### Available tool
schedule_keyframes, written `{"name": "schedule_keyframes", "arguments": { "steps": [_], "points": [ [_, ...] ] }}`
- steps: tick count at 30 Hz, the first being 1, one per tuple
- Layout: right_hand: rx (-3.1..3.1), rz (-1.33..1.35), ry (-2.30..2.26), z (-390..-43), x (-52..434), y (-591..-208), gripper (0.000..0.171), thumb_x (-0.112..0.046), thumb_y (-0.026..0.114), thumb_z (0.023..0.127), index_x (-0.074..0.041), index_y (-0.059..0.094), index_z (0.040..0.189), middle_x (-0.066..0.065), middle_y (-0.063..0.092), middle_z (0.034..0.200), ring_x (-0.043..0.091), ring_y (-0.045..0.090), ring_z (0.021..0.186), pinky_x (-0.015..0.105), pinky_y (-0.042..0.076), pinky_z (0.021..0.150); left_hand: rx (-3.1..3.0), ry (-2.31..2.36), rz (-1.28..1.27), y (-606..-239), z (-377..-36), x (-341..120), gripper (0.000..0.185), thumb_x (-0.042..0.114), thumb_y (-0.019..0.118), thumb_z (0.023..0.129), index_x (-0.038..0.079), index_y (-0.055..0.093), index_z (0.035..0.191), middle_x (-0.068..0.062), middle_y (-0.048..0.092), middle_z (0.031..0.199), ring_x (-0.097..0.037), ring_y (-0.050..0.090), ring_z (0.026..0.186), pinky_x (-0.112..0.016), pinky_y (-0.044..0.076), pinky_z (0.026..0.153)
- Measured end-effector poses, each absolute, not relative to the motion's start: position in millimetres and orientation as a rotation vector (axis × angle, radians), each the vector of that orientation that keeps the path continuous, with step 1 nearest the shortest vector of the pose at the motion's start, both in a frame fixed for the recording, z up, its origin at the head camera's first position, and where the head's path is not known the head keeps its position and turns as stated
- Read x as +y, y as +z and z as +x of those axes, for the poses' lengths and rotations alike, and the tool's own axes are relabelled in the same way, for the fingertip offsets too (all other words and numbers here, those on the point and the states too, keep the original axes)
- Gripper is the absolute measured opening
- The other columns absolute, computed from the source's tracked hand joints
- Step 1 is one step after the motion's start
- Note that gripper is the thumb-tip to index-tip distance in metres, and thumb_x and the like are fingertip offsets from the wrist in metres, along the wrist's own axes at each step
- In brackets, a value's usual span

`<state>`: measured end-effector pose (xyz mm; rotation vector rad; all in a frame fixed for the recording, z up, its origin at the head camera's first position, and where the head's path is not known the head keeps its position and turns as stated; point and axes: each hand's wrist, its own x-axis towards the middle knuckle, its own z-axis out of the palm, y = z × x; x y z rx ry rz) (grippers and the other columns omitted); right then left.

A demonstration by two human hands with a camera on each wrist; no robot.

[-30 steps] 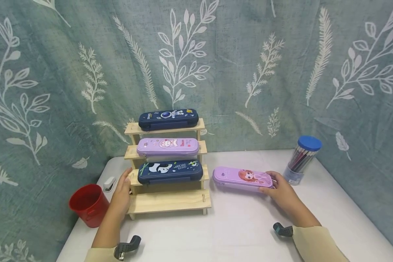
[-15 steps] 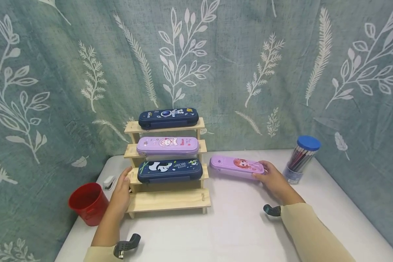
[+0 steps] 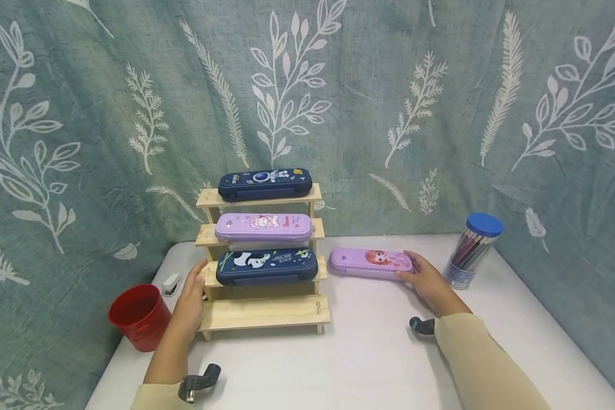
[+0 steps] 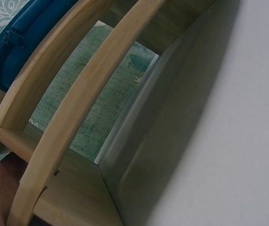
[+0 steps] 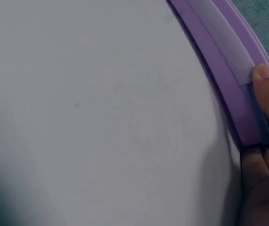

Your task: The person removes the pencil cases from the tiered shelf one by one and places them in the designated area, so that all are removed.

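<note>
Right hand [image 3: 426, 280] gripping the purple case's [image 3: 370, 262] end, thumb on its side; left hand [image 3: 191, 299] relaxed against the rack [image 3: 264, 312]. Best kept level, rack steadied, aimed at the bare step beside the left hand.

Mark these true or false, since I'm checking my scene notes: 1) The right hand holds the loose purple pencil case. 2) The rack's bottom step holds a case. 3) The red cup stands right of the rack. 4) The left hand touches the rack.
1) True: the right hand grips the purple pencil case at its end.
2) False: the wooden rack has a bare bottom step.
3) False: the red cup stands left of it.
4) True: the left hand rests against its left side.
</note>
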<state>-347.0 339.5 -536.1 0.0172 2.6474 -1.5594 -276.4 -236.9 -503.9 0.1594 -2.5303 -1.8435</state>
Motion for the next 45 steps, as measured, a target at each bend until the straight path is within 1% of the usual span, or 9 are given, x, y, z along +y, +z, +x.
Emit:
{"name": "schedule_keyframes", "arguments": {
  "steps": [6, 14, 21, 23, 28, 32, 35, 39, 45],
  "points": [
    [2.716, 0.038, -1.479, -347, 341, -536, 0.091, -0.031, 0.072, 0.101, -0.008, 0.015, 0.168, 0.023, 0.019, 0.172, 0.047, 0.015, 0.159, 0.059, 0.013, 0.129, -2.535, -1.842, 0.164, -505, -280, -236, 0.054, 0.048, 0.018, 0.113, 0.045, 0.014, 0.167, -0.003, 0.014, 0.177, -0.034, 0.009, 0.163, -0.068, 0.009, 0.127],
    [2.779, 0.123, -1.39, -343, 336, -533, 0.095, -0.042, 0.07, 0.1, -0.012, 0.012, 0.169, 0.022, 0.016, 0.172, 0.049, 0.012, 0.158, 0.063, 0.011, 0.128, -2.544, -1.838, 0.191, -505, -278, -237, 0.053, 0.049, 0.018, 0.113, 0.047, 0.013, 0.166, -0.003, 0.013, 0.177, -0.035, 0.009, 0.163, -0.07, 0.009, 0.126],
    [2.837, 0.177, -1.481, -338, 327, -535, 0.094, -0.036, 0.07, 0.101, -0.005, 0.011, 0.168, 0.026, 0.021, 0.17, 0.047, 0.025, 0.156, 0.057, 0.023, 0.127, -2.516, -1.849, 0.159, -502, -275, -236, 0.053, 0.046, 0.018, 0.114, 0.044, 0.013, 0.167, -0.002, 0.013, 0.177, -0.033, 0.009, 0.164, -0.067, 0.01, 0.127],
    [2.907, 0.23, -1.466, -332, 319, -533, 0.091, -0.036, 0.069, 0.102, -0.007, 0.014, 0.168, 0.024, 0.022, 0.17, 0.049, 0.031, 0.153, 0.059, 0.027, 0.125, -2.508, -1.854, 0.152, -502, -275, -236, 0.054, 0.046, 0.019, 0.114, 0.042, 0.013, 0.167, -0.002, 0.013, 0.177, -0.033, 0.009, 0.163, -0.067, 0.01, 0.127],
    [3.018, 0.3, -1.455, -305, 278, -512, 0.082, -0.035, 0.066, 0.103, -0.016, 0.021, 0.168, 0.017, 0.022, 0.172, 0.048, 0.029, 0.154, 0.061, 0.025, 0.126, -2.517, -1.857, 0.159, -502, -275, -236, 0.055, 0.047, 0.019, 0.114, 0.04, 0.012, 0.168, -0.004, 0.014, 0.177, -0.035, 0.01, 0.163, -0.068, 0.01, 0.127],
    [2.986, 0.109, -1.515, -288, 237, -496, 0.077, -0.037, 0.068, 0.102, -0.015, 0.031, 0.166, 0.019, 0.034, 0.168, 0.045, 0.035, 0.152, 0.059, 0.031, 0.124, -2.526, -1.848, 0.186, -504, -275, -237, 0.054, 0.047, 0.019, 0.114, 0.043, 0.013, 0.167, -0.004, 0.015, 0.176, -0.035, 0.011, 0.163, -0.068, 0.01, 0.127],
    [2.89, -0.086, -1.606, -280, 210, -489, 0.072, -0.034, 0.071, 0.101, -0.01, 0.04, 0.16, 0.018, 0.042, 0.164, 0.04, 0.042, 0.15, 0.052, 0.039, 0.121, -2.528, -1.847, 0.189, -505, -276, -237, 0.054, 0.048, 0.019, 0.113, 0.045, 0.013, 0.167, -0.005, 0.014, 0.177, -0.035, 0.01, 0.163, -0.069, 0.009, 0.127],
    [2.8, -0.258, -1.731, -274, 181, -484, 0.063, -0.027, 0.076, 0.097, -0.005, 0.051, 0.151, 0.016, 0.052, 0.156, 0.035, 0.05, 0.145, 0.044, 0.044, 0.118, -2.513, -1.86, 0.162, -508, -278, -237, 0.053, 0.046, 0.02, 0.114, 0.045, 0.015, 0.166, -0.005, 0.014, 0.177, -0.034, 0.009, 0.163, -0.069, 0.008, 0.127],
    [2.8, -0.386, -1.765, -267, 143, -474, 0.067, -0.028, 0.082, 0.092, -0.004, 0.053, 0.148, 0.016, 0.055, 0.15, 0.034, 0.054, 0.142, 0.043, 0.043, 0.119, -2.505, -1.852, 0.166, -506, -277, -237, 0.054, 0.046, 0.02, 0.114, 0.042, 0.015, 0.167, -0.004, 0.015, 0.176, -0.034, 0.009, 0.163, -0.068, 0.009, 0.127]
  ]
}}
